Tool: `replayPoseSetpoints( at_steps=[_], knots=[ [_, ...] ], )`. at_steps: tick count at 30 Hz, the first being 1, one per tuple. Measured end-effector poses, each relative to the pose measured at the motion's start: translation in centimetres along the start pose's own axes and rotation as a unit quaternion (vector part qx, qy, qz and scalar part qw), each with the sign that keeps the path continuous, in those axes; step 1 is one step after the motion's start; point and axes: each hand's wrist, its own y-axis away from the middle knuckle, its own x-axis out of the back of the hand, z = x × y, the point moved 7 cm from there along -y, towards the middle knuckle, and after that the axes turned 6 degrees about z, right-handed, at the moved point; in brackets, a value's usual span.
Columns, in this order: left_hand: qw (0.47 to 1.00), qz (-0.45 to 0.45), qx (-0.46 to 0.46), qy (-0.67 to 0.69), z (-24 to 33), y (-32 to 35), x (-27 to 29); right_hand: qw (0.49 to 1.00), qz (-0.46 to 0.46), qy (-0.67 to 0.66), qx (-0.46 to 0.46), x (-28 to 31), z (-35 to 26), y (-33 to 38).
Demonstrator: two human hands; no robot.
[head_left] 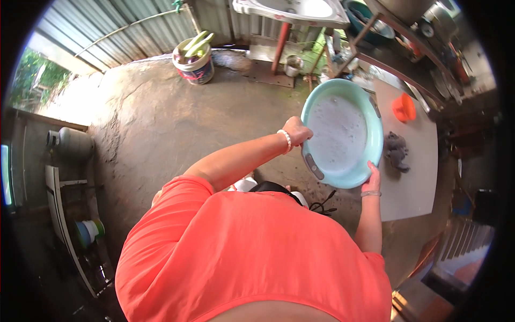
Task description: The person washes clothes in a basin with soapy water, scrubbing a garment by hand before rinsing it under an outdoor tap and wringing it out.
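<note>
Between my two hands is a light turquoise plastic basin point(375, 140) with grey grips, holding sudsy, cloudy water point(337, 131). My left hand point(296, 130), with a white bead bracelet at the wrist, is closed on the basin's left rim. At the near right side, my right hand point(372, 180) grips the rim, thumb on top; its other fingers are hidden below. Just right of the basin, a crumpled grey cloth point(396, 152) lies on a pale tabletop point(410, 196). Farther back on that table stands an orange plastic container point(404, 108).
A white sink point(300, 9) on a red post stands at the far wall. Left of it is a bucket point(196, 67) with long green vegetables. Shelving point(407, 48) fills the far right. A gas cylinder point(72, 144) sits at the left; a black cable point(323, 205) lies on the floor.
</note>
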Motion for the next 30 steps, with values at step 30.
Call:
replayPoseSetpoints(
  at_steps=[30],
  knots=[
    [0.990,0.004,0.101,-0.097,-12.8,-27.6,18.0,0.979,0.085,0.184,-0.019,-23.1,10.9,-11.8]
  ],
)
